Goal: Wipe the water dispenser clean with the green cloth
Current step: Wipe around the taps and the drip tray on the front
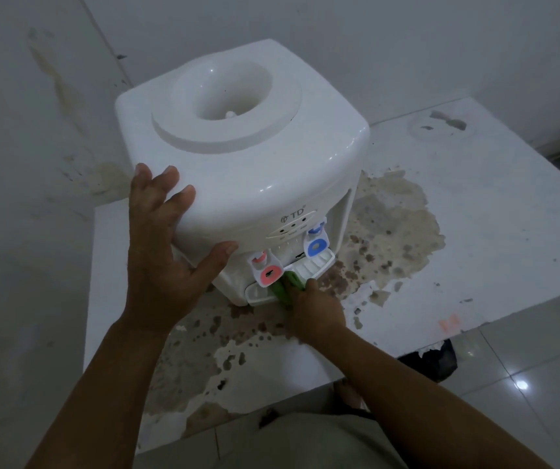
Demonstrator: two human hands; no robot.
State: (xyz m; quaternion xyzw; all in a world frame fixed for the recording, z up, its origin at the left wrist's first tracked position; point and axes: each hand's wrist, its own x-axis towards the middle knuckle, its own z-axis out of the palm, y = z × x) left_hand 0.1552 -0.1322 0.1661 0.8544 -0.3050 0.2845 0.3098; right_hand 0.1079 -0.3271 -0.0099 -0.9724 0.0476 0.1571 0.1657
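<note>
White glossy water dispenser under flat left hand; right hand fingers pinching green cloth against drip tray.

A white tabletop with brown, peeling patches across its middle carries a white plastic water dispenser. The dispenser stands toward the far left corner.

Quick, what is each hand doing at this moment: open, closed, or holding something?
Left hand: open, fingers spread, pressing on the dispenser side.
Right hand: closed on the green cloth, at the drip tray.
</note>
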